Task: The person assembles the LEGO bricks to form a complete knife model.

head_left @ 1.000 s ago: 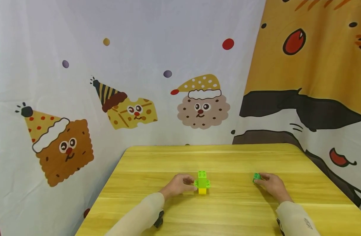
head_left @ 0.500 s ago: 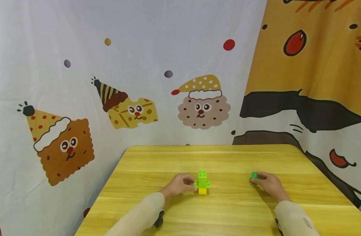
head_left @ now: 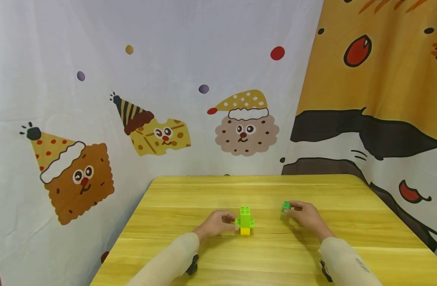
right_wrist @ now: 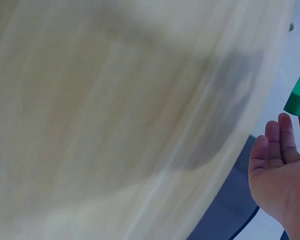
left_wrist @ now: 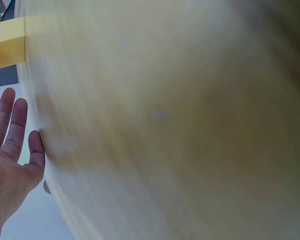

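Observation:
A small stack of toy building bricks (head_left: 245,217) stands on the wooden table, light green above and yellow at the base, with a light green wing on either side. My left hand (head_left: 216,224) holds the stack at its left wing, thumb in front. In the left wrist view the yellow brick (left_wrist: 7,47) is cut by the frame edge, and the thumb is hidden. Right of the stack, my right hand (head_left: 308,214) pinches a darker green brick (head_left: 285,207) between thumb and fingers, apart from the stack. Part of this brick shows in the right wrist view.
The wooden table (head_left: 275,258) carries both hands' work. Behind it hangs a white cloth (head_left: 190,51) printed with cartoon snacks. Dark bands (head_left: 192,266) sit at the wrists under light sleeves.
My right hand has moved left and slightly away from me, bringing the darker green brick closer to the stack. My left hand and the stack have stayed in place.

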Demonstrator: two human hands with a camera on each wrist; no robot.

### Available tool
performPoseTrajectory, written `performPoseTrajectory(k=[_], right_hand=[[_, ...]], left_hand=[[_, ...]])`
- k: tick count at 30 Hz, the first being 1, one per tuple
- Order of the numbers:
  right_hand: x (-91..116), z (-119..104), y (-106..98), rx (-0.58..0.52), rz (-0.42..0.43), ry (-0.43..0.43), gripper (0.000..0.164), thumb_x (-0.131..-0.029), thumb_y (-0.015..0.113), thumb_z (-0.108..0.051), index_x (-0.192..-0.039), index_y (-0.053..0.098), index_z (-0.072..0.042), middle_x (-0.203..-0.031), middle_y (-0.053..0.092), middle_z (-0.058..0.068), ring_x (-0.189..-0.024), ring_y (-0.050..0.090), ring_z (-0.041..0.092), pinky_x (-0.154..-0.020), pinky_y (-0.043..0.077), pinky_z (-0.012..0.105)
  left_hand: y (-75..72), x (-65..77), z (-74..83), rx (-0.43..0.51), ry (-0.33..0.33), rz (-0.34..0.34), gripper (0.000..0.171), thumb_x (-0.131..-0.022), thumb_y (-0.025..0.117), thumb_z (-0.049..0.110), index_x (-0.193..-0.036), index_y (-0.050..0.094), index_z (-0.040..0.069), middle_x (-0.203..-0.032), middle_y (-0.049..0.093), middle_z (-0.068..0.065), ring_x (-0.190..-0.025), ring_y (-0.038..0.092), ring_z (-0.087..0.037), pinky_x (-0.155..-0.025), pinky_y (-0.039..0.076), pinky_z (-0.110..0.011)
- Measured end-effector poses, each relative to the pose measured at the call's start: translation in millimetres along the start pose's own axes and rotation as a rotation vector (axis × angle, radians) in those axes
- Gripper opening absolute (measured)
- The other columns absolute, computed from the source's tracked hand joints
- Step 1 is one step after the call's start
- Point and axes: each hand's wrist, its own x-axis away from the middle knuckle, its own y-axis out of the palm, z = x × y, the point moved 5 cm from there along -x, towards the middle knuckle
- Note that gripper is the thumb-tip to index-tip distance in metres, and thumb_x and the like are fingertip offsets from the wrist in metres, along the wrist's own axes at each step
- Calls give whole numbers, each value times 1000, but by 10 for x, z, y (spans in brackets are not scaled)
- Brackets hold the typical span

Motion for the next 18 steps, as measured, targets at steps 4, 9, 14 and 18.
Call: performPoseTrajectory(k=[4, 9, 14, 18], right_hand=[[-17, -142, 69, -58, -9, -12, 58, -94, 71, -34, -136, 57, 3, -131, 59, 23, -119, 54, 40, -94, 48, 51], [-38, -313, 155, -127, -33, -10, 56, -94, 71, -33, -136, 58, 1, -123, 64, 15, -113, 59, 32, -92, 50, 47], [-69, -478, 224, -133, -48, -29, 58, -93, 71, -37, -137, 58, -3, -124, 65, 12, -113, 60, 29, -93, 50, 47], [-95, -601, 283, -157, -64, -47, 57, -92, 73, -37, -136, 59, -3, -121, 66, 9, -110, 61, 26, -92, 50, 46]], left_hand=[[-2, -1, 0, 11, -6, -1, 31, -84, 82, 32, -110, 72, 18, -106, 66, 1, -95, 60, -14, -81, 52, -36], [-5, 0, 4, 12, -11, -2, 32, -84, 82, 32, -110, 72, 18, -106, 66, 1, -94, 60, -14, -80, 52, -34], [-6, 2, 21, 8, 0, 1, 30, -84, 82, 31, -109, 72, 18, -105, 66, 2, -94, 60, -14, -81, 52, -35], [-6, 5, 28, 12, 5, -1, 30, -84, 81, 31, -110, 72, 17, -105, 66, 1, -94, 60, -14, -82, 52, -36]])
